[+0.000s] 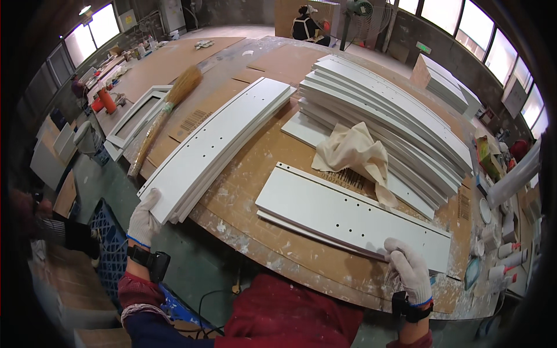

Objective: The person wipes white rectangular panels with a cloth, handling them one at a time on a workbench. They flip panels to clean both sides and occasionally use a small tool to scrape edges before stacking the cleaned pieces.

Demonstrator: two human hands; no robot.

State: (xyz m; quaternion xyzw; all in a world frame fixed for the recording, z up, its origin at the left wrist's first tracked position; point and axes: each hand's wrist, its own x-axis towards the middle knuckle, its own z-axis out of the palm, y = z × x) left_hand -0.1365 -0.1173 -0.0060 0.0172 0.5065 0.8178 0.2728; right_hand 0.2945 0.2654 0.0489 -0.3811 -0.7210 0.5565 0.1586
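Note:
My left hand point(144, 222), in a white knit glove, grips the near end of a long white panel point(200, 145). This panel tops a short stack at the left, with a row of small holes drilled in it. My right hand point(411, 271), gloved too, is closed with curled fingers at the front edge of another white drilled panel point(348, 211). Whether anything is between those fingers cannot be made out. That panel lies on at least one more. Behind it, a cream cloth point(355, 152) drapes over the lower boards of a tall stack of white panels point(389, 116).
Cardboard sheets point(243, 223) cover the worktable. A straw broom point(174, 98) and a white frame point(136, 119) lie at the left. Bottles point(503, 271) and cups line the right edge. A blue crate point(113, 246) stands below left. Another person point(307, 26) sits far back near a fan point(358, 8).

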